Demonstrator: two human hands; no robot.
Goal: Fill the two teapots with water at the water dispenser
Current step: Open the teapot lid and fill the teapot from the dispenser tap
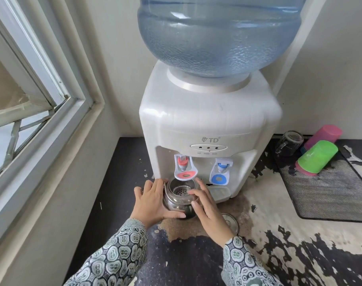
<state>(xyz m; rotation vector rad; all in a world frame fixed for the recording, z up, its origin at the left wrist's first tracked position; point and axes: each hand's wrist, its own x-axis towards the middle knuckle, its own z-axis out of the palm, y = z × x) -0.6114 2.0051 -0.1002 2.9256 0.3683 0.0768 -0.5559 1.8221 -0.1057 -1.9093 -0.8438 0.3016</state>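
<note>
A shiny steel teapot [179,200] stands on the counter under the red hot tap [184,166] of the white water dispenser [207,120]. Its lid is off and a perforated strainer shows inside. My left hand [153,203] cups the pot's left side, thumb along its lower front. My right hand [207,209] rests against its right side, fingers spread near the rim. The pot's round metal lid [230,222] lies on the counter behind my right wrist. Only one teapot is in view.
The blue cold tap [221,169] is to the right of the red one. A large blue water bottle [219,34] sits on top. A dark mat [328,188] at the right holds a glass mug [289,143] and green and pink cups [318,155]. A window frame [52,112] runs along the left.
</note>
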